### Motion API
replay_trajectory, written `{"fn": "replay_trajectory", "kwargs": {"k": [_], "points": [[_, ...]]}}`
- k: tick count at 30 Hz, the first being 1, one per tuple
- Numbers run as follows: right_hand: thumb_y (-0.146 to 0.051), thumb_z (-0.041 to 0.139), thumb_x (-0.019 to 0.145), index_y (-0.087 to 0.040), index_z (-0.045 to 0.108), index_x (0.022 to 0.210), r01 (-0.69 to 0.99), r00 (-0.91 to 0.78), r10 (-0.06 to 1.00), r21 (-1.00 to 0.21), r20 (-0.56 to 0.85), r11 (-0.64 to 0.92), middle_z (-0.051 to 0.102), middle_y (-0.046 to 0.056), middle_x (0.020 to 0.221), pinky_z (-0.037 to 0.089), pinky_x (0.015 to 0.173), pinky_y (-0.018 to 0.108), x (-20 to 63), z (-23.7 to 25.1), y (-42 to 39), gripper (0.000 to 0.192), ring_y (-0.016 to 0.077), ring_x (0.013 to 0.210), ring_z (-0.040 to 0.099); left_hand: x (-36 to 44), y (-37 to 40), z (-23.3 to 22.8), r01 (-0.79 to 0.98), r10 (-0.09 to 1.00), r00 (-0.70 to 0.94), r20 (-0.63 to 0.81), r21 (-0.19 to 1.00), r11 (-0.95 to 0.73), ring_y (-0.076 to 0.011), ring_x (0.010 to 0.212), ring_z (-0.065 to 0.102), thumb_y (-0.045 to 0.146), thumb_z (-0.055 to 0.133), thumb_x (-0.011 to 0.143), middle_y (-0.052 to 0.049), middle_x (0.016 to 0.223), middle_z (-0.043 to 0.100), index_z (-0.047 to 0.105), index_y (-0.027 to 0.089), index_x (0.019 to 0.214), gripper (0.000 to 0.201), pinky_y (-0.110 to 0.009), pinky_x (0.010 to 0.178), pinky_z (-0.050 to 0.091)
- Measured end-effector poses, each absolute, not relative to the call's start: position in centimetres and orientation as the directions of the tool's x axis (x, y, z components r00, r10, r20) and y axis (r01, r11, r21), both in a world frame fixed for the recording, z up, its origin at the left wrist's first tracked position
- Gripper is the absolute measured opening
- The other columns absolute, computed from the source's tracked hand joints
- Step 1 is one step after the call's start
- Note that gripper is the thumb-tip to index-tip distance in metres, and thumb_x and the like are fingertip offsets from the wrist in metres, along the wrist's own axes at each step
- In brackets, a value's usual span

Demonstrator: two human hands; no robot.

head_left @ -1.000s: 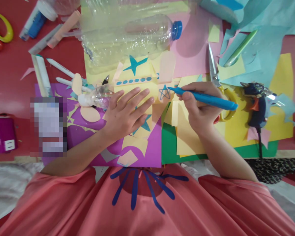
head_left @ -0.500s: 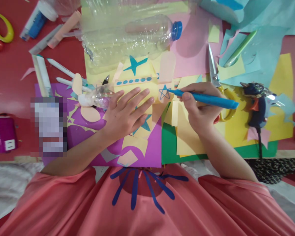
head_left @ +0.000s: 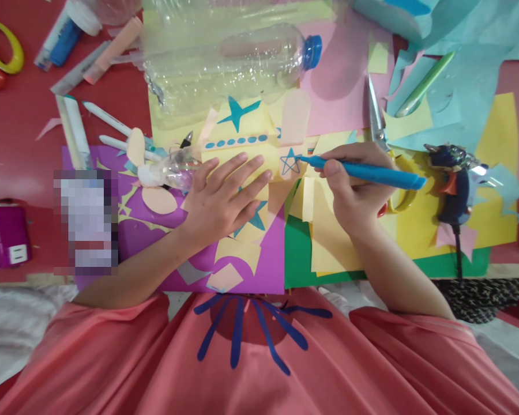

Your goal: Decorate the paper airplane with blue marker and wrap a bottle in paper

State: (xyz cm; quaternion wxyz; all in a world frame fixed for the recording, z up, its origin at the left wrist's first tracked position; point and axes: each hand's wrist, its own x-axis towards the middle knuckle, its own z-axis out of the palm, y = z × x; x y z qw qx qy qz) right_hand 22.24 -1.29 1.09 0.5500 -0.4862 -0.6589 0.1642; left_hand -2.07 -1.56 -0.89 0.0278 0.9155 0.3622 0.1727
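My right hand (head_left: 358,184) is closed round a blue marker (head_left: 372,172), its tip at the right side of a blue star outline (head_left: 290,163) on a small pale peach paper. Flat on the yellow paper lies my left hand (head_left: 227,199), fingers spread, covering part of it. Above its fingers runs a strip with a row of blue dots (head_left: 236,142), and higher up lies a blue paper star (head_left: 237,113). Another blue star (head_left: 258,216) shows partly beneath the left hand. A small clear bottle (head_left: 173,170) lies left of the left fingers.
A large clear plastic bottle (head_left: 229,63) with a blue cap lies at the back. Yellow-handled scissors (head_left: 400,181) and a dark glue gun (head_left: 454,190) are on the right. Several markers (head_left: 112,121) and a blurred-out rectangular object (head_left: 89,225) are on the left. Paper scraps (head_left: 237,253) lie near the front.
The rear end of the marker has swung slightly right, with its tip still close to the star outline. My left hand stays in place.
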Motion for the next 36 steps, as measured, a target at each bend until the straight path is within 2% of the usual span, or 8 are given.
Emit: {"fn": "replay_trajectory", "kwargs": {"k": [4,11,17,23,31,36], "points": [[-0.038,0.063,0.09,-0.024,0.071,0.08,0.471,0.075,0.833,-0.755,0.548,0.455,0.07,-0.002,0.071,0.057,0.057,0.028,22.31,1.06,-1.32,0.018,0.0129,0.063,0.07,-2.21,-1.45,-1.32,0.648,0.655,0.687,0.314,0.143,-0.748,-0.0208,0.145,0.039,0.039,0.028,0.104,0.002,0.158,0.039,0.012,0.034,0.156,0.055,-0.044,0.124,0.017],[-0.039,0.064,0.089,-0.023,0.071,0.079,0.479,0.095,0.833,-0.758,0.546,0.442,0.072,-0.002,0.071,0.057,0.054,0.028,22.21,1.2,-1.33,0.019,0.0133,0.062,0.071,-1.95,-1.46,-1.04,0.661,0.625,0.672,0.398,0.057,-0.748,-0.0182,0.142,0.044,0.037,0.029,0.104,0.002,0.153,0.047,0.018,0.033,0.155,0.052,-0.04,0.121,0.024],[-0.032,0.065,0.088,-0.022,0.07,0.079,0.466,0.086,0.816,-0.747,0.571,0.474,0.072,-0.003,0.07,0.057,0.055,0.025,22.19,1.25,-1.24,0.014,0.0125,0.062,0.071,-2.0,-1.48,-1.01,0.652,0.636,0.662,0.396,0.114,-0.75,-0.0181,0.142,0.044,0.037,0.032,0.104,0.002,0.153,0.046,0.022,0.034,0.154,0.051,-0.04,0.122,0.024],[-0.034,0.064,0.09,-0.023,0.071,0.083,0.494,0.08,0.807,-0.727,0.585,0.478,0.073,-0.002,0.073,0.058,0.056,0.026,22.29,1.09,-1.25,0.015,0.0131,0.064,0.072,-1.93,-1.5,-0.99,0.672,0.655,0.671,0.349,0.089,-0.735,-0.0187,0.143,0.043,0.038,0.03,0.104,0.002,0.153,0.046,0.018,0.034,0.155,0.053,-0.042,0.122,0.023],[-0.038,0.063,0.091,-0.024,0.072,0.081,0.503,0.079,0.813,-0.728,0.576,0.466,0.073,-0.002,0.072,0.058,0.056,0.028,22.13,1.3,-1.25,0.019,0.0136,0.064,0.071,-1.89,-1.43,-1.12,0.663,0.623,0.664,0.413,0.06,-0.747,-0.017,0.141,0.044,0.037,0.032,0.103,0.002,0.15,0.049,0.024,0.032,0.153,0.051,-0.04,0.122,0.024],[-0.037,0.064,0.09,-0.024,0.073,0.083,0.492,0.073,0.817,-0.733,0.572,0.469,0.073,-0.001,0.073,0.058,0.056,0.028,22.19,1.28,-1.26,0.017,0.0137,0.064,0.072,-1.92,-1.44,-1.15,0.663,0.621,0.669,0.409,0.049,-0.747,-0.0174,0.141,0.045,0.038,0.03,0.104,0.001,0.151,0.049,0.021,0.032,0.154,0.052,-0.04,0.121,0.025]]}}
